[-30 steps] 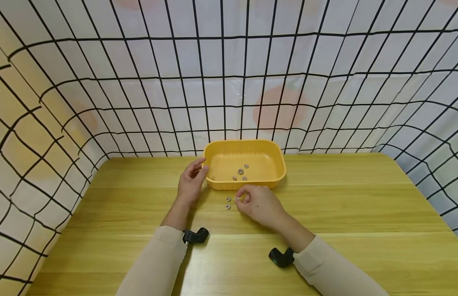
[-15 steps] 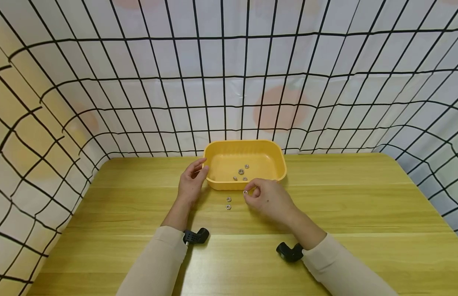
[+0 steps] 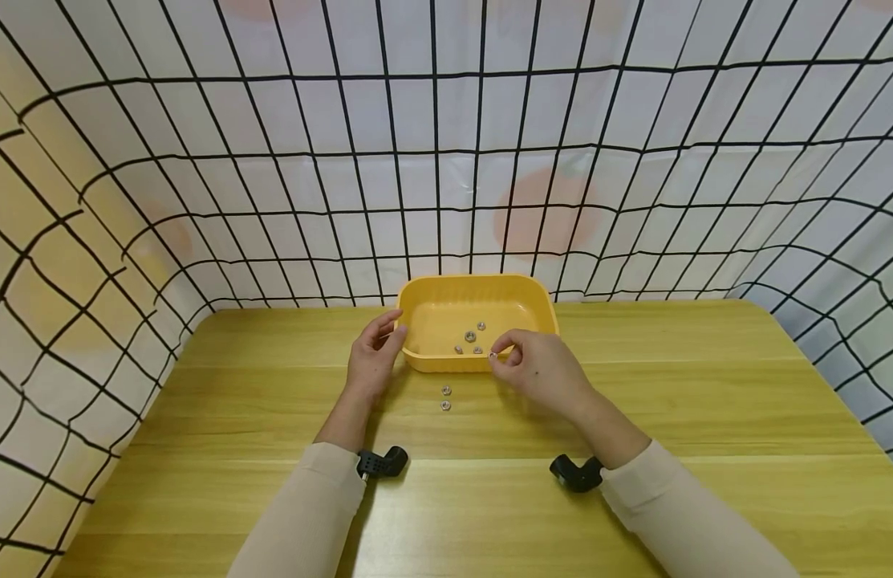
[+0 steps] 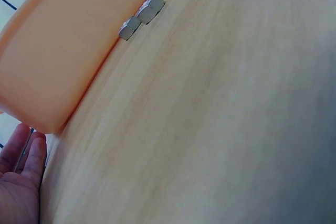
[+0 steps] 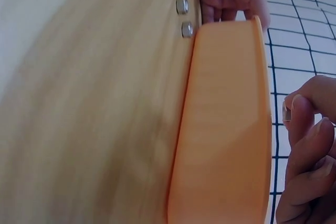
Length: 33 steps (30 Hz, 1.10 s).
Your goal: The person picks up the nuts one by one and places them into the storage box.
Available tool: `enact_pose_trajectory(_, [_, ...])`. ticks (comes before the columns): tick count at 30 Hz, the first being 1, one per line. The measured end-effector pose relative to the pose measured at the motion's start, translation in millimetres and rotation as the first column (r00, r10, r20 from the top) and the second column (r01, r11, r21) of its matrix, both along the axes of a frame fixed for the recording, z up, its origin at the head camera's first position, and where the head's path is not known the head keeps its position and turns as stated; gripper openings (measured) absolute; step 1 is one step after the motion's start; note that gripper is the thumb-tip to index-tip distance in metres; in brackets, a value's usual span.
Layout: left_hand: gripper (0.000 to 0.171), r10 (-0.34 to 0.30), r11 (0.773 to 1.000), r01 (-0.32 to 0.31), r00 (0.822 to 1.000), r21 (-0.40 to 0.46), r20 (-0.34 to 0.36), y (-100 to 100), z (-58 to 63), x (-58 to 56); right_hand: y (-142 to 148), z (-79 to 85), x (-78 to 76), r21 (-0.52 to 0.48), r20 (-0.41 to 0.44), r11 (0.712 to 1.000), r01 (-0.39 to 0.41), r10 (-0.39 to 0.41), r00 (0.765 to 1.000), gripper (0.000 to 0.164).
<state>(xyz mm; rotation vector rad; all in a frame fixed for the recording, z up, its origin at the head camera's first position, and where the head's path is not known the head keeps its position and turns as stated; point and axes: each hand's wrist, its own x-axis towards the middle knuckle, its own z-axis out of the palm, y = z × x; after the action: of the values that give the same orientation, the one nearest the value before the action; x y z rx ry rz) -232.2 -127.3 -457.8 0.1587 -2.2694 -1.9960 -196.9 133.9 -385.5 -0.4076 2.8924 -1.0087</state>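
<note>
A yellow plastic tray (image 3: 446,364) stands at the back of the wooden table, with several metal hex nuts (image 3: 470,336) inside. My right hand (image 3: 536,369) pinches a small nut (image 5: 286,112) between thumb and index finger, over the tray's front rim near its right end. At the tray's left end is my left hand (image 3: 374,357), its relaxed fingers right at the side wall and rim. Two more nuts, a near one (image 3: 445,405) and a far one (image 3: 446,390), lie on the table just in front of the tray.
Black wire mesh (image 3: 456,177) rises behind the table (image 3: 677,385) and along both sides, backed by pale printed cloth. Each wrist wears a black camera, the left one (image 3: 383,461) and the right one (image 3: 576,474) both over the tabletop.
My right hand has lifted the nut from beside the two loose nuts and carried it right and away from me to the tray's front rim. My left hand stays in place.
</note>
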Motion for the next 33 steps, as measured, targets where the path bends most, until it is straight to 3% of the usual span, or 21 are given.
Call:
enact_pose_trajectory(19, [0.036,0.005,1.000,-0.004,1.000,0.012,-0.009,0.2,0.9,0.5,6.3,-1.5,-35.8,0.039,-0.061,0.998,0.044,-0.042,0.997,0.017])
enact_pose_trajectory(33, [0.036,0.011,1.000,-0.011,1.000,0.010,-0.008,1.3,0.9,0.2,6.2,-1.7,-55.4,0.038,-0.026,0.998,0.051,-0.050,0.998,0.019])
